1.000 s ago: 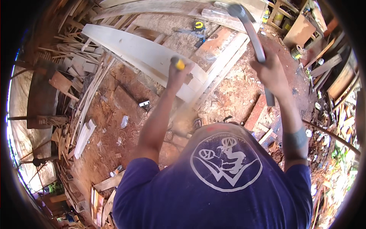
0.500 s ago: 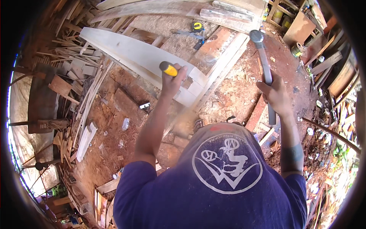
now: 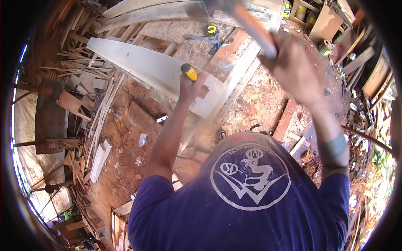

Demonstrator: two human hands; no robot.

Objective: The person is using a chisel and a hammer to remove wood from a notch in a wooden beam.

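Up went the right hand (image 3: 293, 69) since half a second ago, swinging its hammer handle (image 3: 253, 29) high; the hammer head is blurred at the top edge. On the left, the left hand (image 3: 190, 88) is wrapped tight around a yellow-capped chisel (image 3: 189, 72), standing on the pale curved plank (image 3: 142, 67). The right hand is closed around the hammer, up and to the right of the chisel. A crooked swing could hit the left knuckles or slip the chisel sideways
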